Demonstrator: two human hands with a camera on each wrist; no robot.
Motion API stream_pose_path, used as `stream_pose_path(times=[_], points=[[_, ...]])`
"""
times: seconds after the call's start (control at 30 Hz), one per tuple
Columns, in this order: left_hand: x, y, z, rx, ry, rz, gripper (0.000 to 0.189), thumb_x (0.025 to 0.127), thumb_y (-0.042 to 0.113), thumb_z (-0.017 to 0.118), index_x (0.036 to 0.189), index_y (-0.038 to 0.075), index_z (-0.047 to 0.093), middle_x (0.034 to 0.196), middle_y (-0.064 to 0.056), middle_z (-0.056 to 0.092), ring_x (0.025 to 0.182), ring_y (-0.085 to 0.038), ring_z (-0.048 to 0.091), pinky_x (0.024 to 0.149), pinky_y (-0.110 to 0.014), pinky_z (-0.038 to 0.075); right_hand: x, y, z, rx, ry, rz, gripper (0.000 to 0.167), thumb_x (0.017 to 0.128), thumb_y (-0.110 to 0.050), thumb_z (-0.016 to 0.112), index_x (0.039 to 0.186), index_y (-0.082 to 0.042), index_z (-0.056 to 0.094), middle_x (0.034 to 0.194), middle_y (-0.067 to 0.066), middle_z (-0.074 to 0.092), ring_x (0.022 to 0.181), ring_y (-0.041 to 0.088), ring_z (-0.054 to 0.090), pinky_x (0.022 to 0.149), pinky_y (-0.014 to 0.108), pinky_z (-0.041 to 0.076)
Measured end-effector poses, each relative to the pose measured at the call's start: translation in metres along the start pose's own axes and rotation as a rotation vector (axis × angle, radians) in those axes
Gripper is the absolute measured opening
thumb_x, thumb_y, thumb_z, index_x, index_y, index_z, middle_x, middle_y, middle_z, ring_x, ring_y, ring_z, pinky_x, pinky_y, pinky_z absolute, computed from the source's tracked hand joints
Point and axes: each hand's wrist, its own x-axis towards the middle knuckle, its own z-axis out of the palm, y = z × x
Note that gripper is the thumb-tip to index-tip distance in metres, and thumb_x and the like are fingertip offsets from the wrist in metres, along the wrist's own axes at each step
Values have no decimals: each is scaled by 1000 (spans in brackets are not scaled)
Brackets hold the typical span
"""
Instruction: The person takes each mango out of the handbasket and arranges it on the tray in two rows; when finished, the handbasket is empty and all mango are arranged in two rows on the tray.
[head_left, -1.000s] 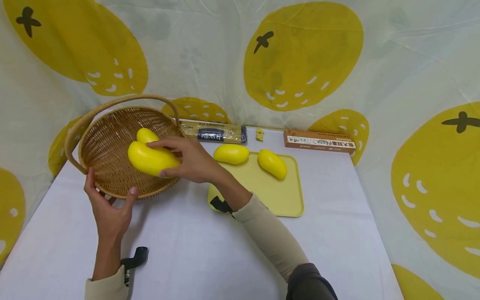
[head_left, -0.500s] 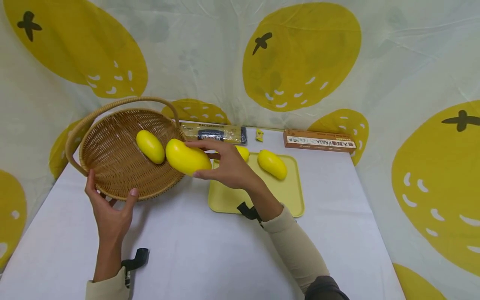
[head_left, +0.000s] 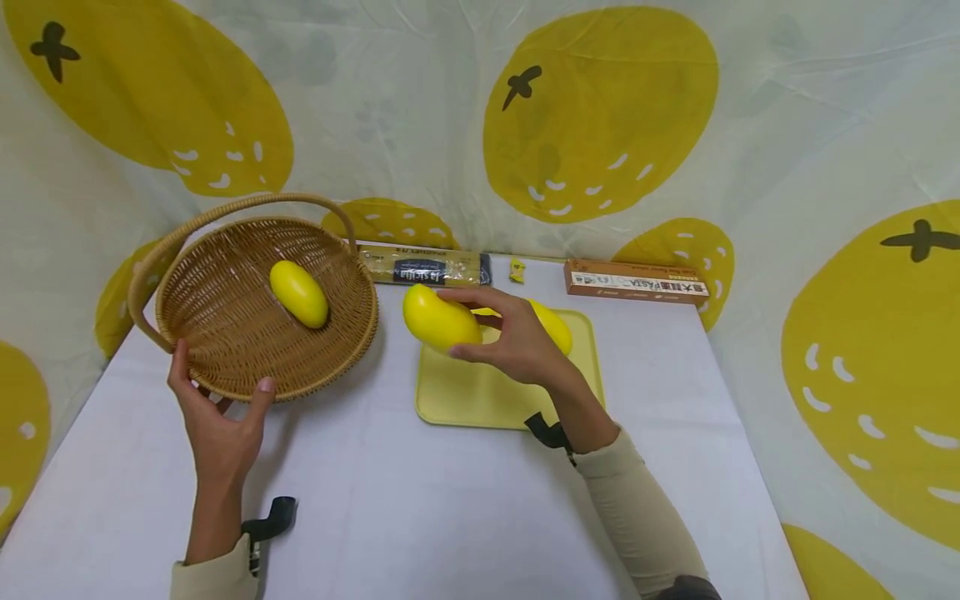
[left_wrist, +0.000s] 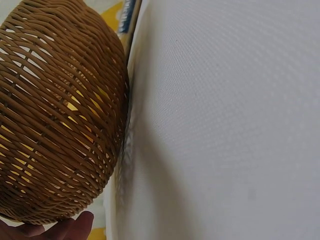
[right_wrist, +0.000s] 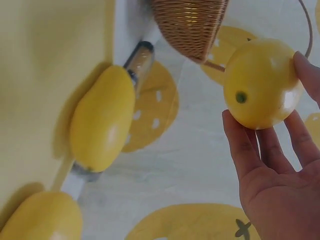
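Note:
My left hand grips the near rim of a wicker basket, which is tilted so its inside faces me. One yellow mango lies inside it. In the left wrist view the woven outside of the basket fills the left side. My right hand holds another mango between thumb and fingers, above the left part of a yellow tray. A mango on the tray shows partly behind that hand. From the right wrist, two mangoes are visible on the tray, the nearer-centre mango whole.
A packet of spaghetti lies along the back, right of the basket. A small yellow wrapped piece and a brown pasta box are also at the back. White cloth covers the table, and a fruit-patterned curtain hangs behind.
My right hand has carried its mango rightward, from over the basket to over the tray. The other mango stays inside the basket, and my left hand keeps its grip on the rim.

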Motion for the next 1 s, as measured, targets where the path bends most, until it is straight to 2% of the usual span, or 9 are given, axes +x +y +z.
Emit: stream_pose_path(times=[0.37,0.63,0.83,1.0], points=[[0,-1,0,10,-1,11,106,85,17,81,169,29,17,174,7,24,152,-28,38,114,-35,39,-15,37,-1,-84,-66,138,63,85,-12,90,144,-23,68,147,-2,65,132,25,62,110,49,53],[-1,2,0,15,-2,5,105,85,19,80,169,30,17,173,6,24,152,-28,38,115,-40,39,-19,59,4,-140,-121,210,63,84,-12,90,142,-24,69,145,-7,67,135,22,60,111,49,52],[-1,2,0,19,-2,-3,106,85,19,80,169,30,17,174,7,23,153,-27,37,116,-41,38,-21,71,10,-197,-165,235,63,85,-13,90,142,-27,69,144,-6,68,134,22,60,111,49,52],[0,3,0,16,-1,-1,106,85,19,80,169,30,17,174,7,22,154,-27,36,117,-43,38,-21,75,13,-192,-182,223,63,84,-11,89,143,-24,69,145,-4,67,135,23,59,112,51,51]])
